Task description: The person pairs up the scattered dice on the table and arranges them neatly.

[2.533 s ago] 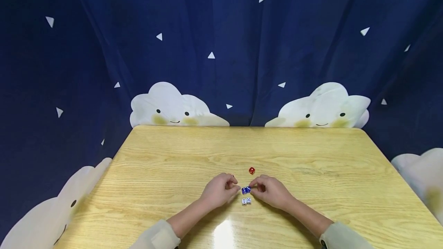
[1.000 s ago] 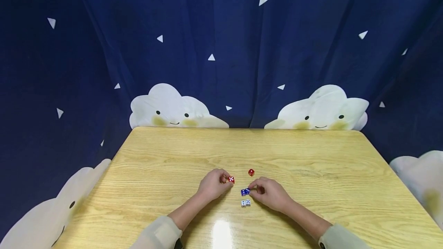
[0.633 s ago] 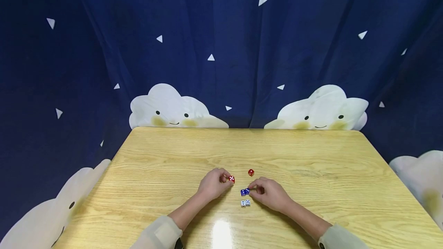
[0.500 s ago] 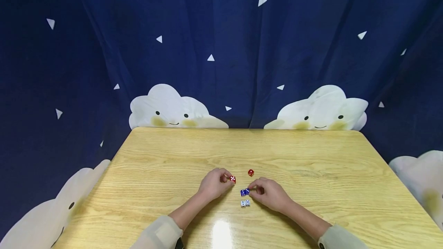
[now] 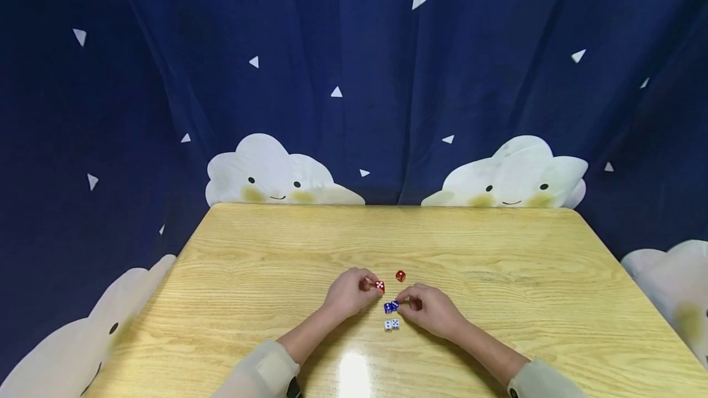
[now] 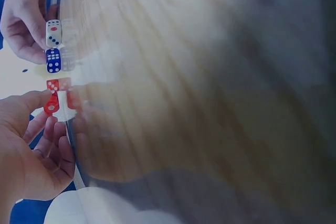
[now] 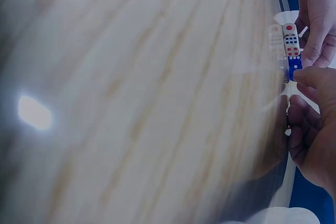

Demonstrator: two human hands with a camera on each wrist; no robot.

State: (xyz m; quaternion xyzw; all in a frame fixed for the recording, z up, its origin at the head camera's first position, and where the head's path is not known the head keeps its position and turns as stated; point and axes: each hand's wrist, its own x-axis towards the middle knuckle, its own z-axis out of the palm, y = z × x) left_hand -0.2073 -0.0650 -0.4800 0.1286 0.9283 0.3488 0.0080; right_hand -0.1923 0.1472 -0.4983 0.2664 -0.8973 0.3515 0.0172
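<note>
Near the middle of the table, my left hand (image 5: pixel 348 295) pinches a red die (image 5: pixel 380 286) between thumb and forefinger. Across from it, my right hand (image 5: pixel 434 312) holds thumb and forefinger around the right one of two blue dice (image 5: pixel 394 305); the other blue die (image 5: pixel 388 308) sits against it on the left. Another red die (image 5: pixel 401 276) lies farther back, apart from both hands. Two white dice (image 5: pixel 391 325) stand side by side nearest the person. In the right wrist view, the right thumb lies on a blue die (image 7: pixel 295 68).
The pale wooden table (image 5: pixel 265 244) reaches back to a dark blue curtain (image 5: pixel 298 78) with cloud and triangle prints. A bright light reflection shows on the table in front of the white dice.
My left hand drew back from beside the blue dice, pinched the red die, and now carries or slides it rightward. My right hand stays at the blue dice.
</note>
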